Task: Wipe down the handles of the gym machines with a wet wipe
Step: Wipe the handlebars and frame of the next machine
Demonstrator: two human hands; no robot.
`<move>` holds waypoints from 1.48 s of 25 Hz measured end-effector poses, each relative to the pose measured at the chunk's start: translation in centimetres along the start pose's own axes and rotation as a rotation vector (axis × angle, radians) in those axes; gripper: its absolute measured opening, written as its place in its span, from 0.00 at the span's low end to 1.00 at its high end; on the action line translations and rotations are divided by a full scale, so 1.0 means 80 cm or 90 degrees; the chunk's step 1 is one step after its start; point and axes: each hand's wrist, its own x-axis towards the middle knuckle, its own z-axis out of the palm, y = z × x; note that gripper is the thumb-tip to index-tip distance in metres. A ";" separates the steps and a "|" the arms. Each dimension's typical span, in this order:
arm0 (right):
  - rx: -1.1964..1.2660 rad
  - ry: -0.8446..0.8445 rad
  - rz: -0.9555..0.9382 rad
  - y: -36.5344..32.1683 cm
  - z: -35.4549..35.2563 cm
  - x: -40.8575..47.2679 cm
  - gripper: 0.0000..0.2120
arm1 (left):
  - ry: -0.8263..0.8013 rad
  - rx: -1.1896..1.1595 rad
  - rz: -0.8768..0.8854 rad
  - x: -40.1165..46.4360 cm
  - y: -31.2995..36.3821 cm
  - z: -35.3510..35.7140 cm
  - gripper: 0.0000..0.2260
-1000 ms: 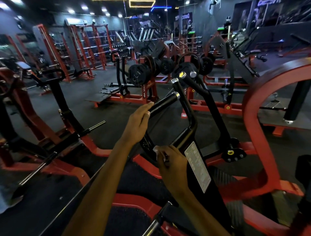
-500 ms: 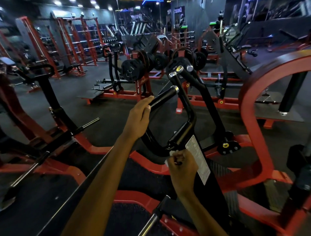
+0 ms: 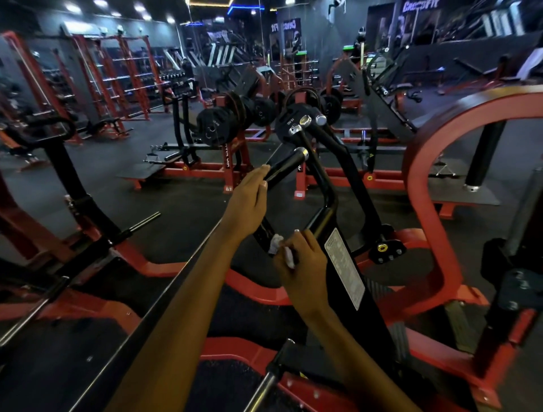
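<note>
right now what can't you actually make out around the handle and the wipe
- Head view: most of the wet wipe is hidden inside the right hand.
- Head view: the handle under the left hand is covered, so its cleanliness there is unknown.
- Head view: the white label text is too small and blurred to read.
- Head view: both forearms are cut off by the bottom edge.

Brightness: dim, colours muddy.
Source: small ceiling lights (image 3: 101, 3) far off, upper left.
Glare: pale streaks on the black handle (image 3: 286, 167).
Edges: frames bend, wide-angle.
Focus: background soft; wall lettering perhaps unreadable.
</note>
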 end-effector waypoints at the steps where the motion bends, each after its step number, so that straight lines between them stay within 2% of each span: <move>1: -0.022 -0.017 -0.001 0.006 -0.004 -0.006 0.07 | 0.005 0.001 0.005 0.000 -0.001 0.001 0.16; 4: -0.069 -0.029 0.022 0.027 -0.010 -0.013 0.07 | -0.002 0.015 0.009 0.000 -0.003 0.002 0.17; 7: -0.083 0.013 0.074 0.052 -0.021 -0.011 0.09 | -0.013 0.023 -0.001 -0.001 -0.002 0.000 0.17; 9: -0.086 0.025 0.105 0.067 -0.025 -0.007 0.07 | -0.023 0.045 -0.010 -0.002 0.002 -0.002 0.18; 12: -0.083 0.029 0.101 0.072 -0.036 -0.006 0.05 | -0.044 0.199 0.015 -0.005 0.009 0.002 0.19; 15: -0.095 0.050 0.119 0.081 -0.064 0.002 0.08 | -0.064 0.304 0.130 -0.010 0.035 0.024 0.21; 18: -0.081 0.109 0.159 0.094 -0.127 0.032 0.06 | -0.105 0.203 0.172 -0.005 0.080 0.084 0.23; 22: -0.117 0.209 0.197 0.126 -0.255 0.078 0.10 | -0.158 0.057 0.177 0.014 0.148 0.188 0.22; 26: -0.199 0.210 0.205 0.165 -0.353 0.102 0.09 | -0.178 -0.002 0.184 0.052 0.193 0.277 0.21; 30: -0.219 0.177 0.200 0.210 -0.423 0.143 0.11 | -0.152 -0.023 0.161 0.095 0.234 0.345 0.21; 34: -0.244 0.121 0.173 0.250 -0.453 0.190 0.12 | -0.158 0.010 0.173 0.136 0.246 0.382 0.21; 37: -0.266 0.106 0.133 0.274 -0.458 0.226 0.11 | -0.118 0.004 0.162 0.171 0.244 0.397 0.21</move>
